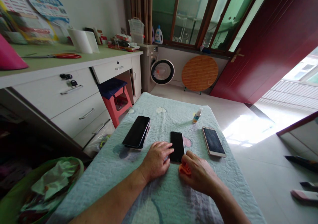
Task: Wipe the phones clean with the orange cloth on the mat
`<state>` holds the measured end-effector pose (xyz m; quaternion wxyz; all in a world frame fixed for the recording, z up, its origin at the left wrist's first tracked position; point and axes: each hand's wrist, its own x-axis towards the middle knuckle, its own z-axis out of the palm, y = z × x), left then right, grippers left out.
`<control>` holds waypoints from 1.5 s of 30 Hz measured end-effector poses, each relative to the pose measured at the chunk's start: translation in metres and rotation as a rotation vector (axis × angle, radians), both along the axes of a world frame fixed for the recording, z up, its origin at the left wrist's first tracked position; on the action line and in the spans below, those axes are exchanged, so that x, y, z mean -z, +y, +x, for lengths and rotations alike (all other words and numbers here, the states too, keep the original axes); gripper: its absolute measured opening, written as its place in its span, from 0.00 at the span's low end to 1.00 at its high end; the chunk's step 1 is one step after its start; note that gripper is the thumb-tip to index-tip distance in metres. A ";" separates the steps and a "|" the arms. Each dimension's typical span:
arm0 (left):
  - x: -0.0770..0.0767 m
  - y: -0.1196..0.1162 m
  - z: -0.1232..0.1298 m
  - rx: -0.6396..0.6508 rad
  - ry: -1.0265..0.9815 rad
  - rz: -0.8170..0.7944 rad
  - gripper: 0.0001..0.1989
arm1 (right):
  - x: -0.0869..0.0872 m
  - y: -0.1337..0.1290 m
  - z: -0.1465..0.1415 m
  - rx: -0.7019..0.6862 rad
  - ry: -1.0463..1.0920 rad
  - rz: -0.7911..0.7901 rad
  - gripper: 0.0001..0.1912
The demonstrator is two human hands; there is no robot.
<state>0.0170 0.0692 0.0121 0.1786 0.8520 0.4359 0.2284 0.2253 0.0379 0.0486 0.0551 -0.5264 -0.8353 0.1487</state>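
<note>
A black phone [177,146] lies face up on the pale green quilted cloth [174,109]. Along its left edge rests my left hand [157,159], fingers apart, the fingertips touching the phone's side. My right hand [196,171] is closed on an orange cloth [184,169] at the phone's lower right corner. To the left, a larger black phone [137,131] sits on top of another flat item, only whose edge shows. On the right lies a white-framed phone [213,141] with a dark screen. Behind it stands a small spray bottle [196,116] with a white cap.
A green-topped desk [99,56] with drawers runs along the left, holding scissors [67,56] and a paper roll [80,41]. A red stool [119,104] is beneath it. At the lower left is a green basin [80,167]. A washing machine [147,65] stands behind.
</note>
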 end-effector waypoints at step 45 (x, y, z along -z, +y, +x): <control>-0.001 0.003 0.000 0.013 0.008 -0.014 0.21 | 0.007 0.010 -0.004 0.015 0.031 -0.006 0.03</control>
